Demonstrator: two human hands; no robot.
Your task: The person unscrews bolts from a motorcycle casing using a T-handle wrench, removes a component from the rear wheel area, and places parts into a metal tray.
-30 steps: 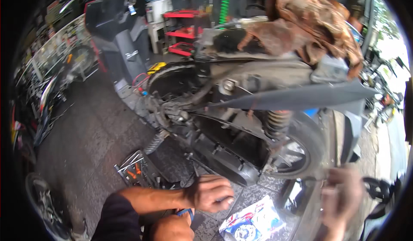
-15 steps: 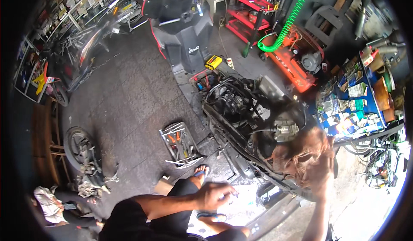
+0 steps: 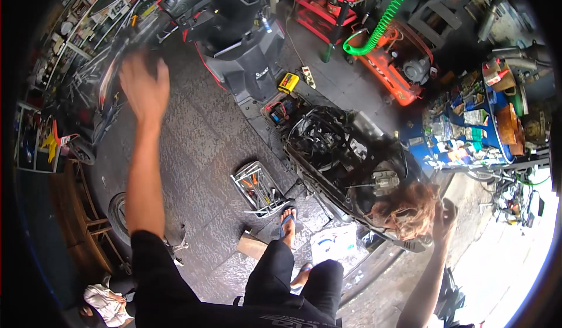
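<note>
My left hand [image 3: 145, 91] is raised over the floor at the left, arm stretched out, fingers apart and slightly blurred, with nothing in it. At the right, my right hand [image 3: 445, 218] has its fingers curled at the edge of a crumpled brown rag [image 3: 407, 212]. That rag lies over the rear end of a black scooter [image 3: 319, 135] whose seat and covers are off, its engine and wiring bare. Just ahead of the rag a metal part [image 3: 385, 181] sits in the scooter's frame.
A metal tray of tools [image 3: 257, 190] and a piece of cardboard [image 3: 252, 245] lie near my feet. A yellow box [image 3: 288, 83] rests on the footboard. Beyond stand a red tool cart [image 3: 328, 12] and orange compressor [image 3: 389, 70]. A person [image 3: 107, 304] is at lower left.
My left hand has swung from above my knees far up and left, its fingers opening out. The view has shifted. My right hand stays by the rag, which now looks more bunched.
</note>
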